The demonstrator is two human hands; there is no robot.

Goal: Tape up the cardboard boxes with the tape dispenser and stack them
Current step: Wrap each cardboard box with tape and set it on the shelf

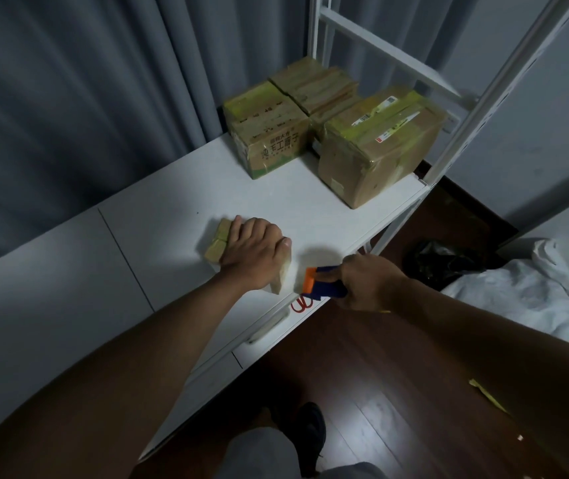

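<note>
Box [214, 247] mostly hidden under flat left hand [253, 252] | right hand [367, 283] grip clamps dispenser [321, 283], tape perhaps hidden

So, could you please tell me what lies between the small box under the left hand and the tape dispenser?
Only a narrow bare strip of white tabletop separates the small box from the tape dispenser in the head view.

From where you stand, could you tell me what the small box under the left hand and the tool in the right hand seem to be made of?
The small brown box looks like matte cardboard, wrapped in glossy yellowish tape. The blue-and-orange tape dispenser looks like smooth moulded plastic, judging by its saturated, even colour.
</note>
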